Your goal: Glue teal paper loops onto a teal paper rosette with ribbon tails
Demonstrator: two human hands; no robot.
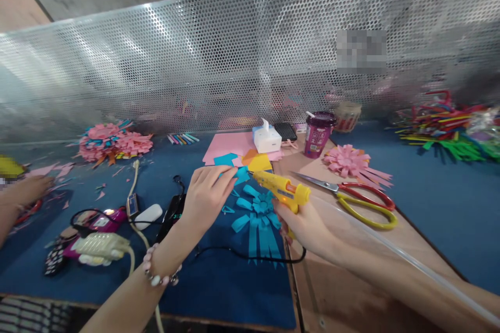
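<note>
While the right hand (308,226) grips it, the yellow glue gun (279,186) glows orange.

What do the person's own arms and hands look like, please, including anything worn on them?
The left hand and right hand are ungloved, with no sleeves in view above them. The left wrist carries a bracelet of pink and white beads. No watch or ring shows.

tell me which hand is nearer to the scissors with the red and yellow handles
Right. The right hand, gripping the glue gun, is just left of the scissors; the left hand is farther left, fingers on a blue paper piece.
</note>
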